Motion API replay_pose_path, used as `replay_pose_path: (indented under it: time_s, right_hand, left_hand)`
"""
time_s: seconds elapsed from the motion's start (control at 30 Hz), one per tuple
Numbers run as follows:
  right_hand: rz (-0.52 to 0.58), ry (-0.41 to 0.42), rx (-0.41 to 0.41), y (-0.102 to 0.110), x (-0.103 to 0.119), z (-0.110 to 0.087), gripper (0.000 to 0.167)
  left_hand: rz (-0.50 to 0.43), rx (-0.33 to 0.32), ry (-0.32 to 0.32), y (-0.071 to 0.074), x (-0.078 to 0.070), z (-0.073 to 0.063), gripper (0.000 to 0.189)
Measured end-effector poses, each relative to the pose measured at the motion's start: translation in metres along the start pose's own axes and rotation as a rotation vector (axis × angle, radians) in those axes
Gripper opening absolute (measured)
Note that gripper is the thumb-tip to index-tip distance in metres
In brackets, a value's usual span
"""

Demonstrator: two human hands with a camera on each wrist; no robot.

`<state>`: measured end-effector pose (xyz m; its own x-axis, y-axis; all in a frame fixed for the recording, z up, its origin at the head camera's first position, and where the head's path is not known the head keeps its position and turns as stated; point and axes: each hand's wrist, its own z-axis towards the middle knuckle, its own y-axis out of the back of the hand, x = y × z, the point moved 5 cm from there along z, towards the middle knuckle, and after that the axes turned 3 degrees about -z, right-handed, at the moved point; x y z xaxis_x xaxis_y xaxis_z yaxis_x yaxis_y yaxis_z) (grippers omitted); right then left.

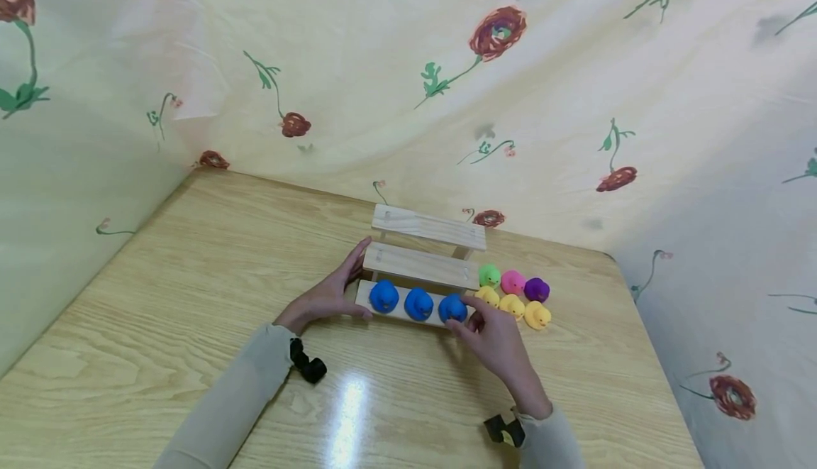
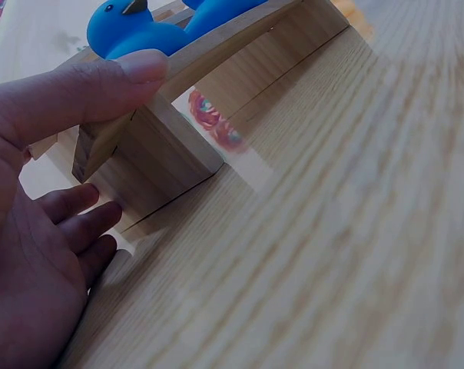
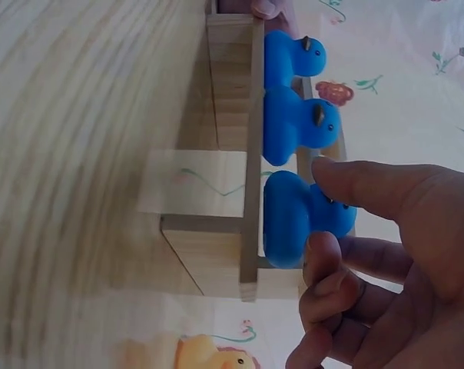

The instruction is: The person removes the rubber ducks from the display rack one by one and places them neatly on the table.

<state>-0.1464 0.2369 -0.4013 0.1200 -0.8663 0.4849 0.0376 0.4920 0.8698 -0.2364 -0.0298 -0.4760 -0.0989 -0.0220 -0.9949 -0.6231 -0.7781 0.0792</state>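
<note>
Forearms angle in from the near side of the wooden stand (image 1: pixel 418 265), pale sleeves (image 1: pixel 236 391) reaching down to the wrists. Left hand (image 1: pixel 328 295) at stand's left end: thumb (image 2: pixel 136 73) extended, resting on near corner of lowest step; forefinger pointing back along the end, other fingers loosely bent. Right hand (image 1: pixel 501 338) at stand's right end, above lowest step: thumb and forefinger pinching, other fingers curled toward the palm.

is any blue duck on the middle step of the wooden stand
No, all three blue ducks sit in a row on the lowest step, in front of the middle step.
</note>
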Motion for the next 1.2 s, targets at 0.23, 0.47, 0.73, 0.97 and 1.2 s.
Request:
replay_pose_path:
  time_s: [0.23, 0.47, 0.73, 0.97, 1.2]
  right_hand:
    - [0.009, 0.051, -0.029, 0.012, 0.0, -0.001, 0.047]
    - [0.01, 0.051, -0.038, 0.024, -0.006, -0.003, 0.045]
    - [-0.009, 0.032, -0.061, 0.037, -0.015, -0.006, 0.042]
    - [-0.028, 0.014, -0.075, 0.045, -0.025, -0.011, 0.042]
    - [-0.051, 0.014, -0.087, 0.046, -0.037, -0.014, 0.04]
  left_hand:
    - [0.005, -0.005, 0.0, 0.001, -0.001, -0.001, 0.13]
    - [0.015, -0.011, 0.015, 0.001, 0.001, -0.001, 0.131]
    - [0.006, -0.002, 0.028, -0.001, 0.001, 0.0, 0.131]
    - [0.011, -0.007, 0.034, 0.0, 0.001, 0.0, 0.13]
    - [0.007, -0.007, 0.032, 0.001, 0.001, 0.0, 0.13]
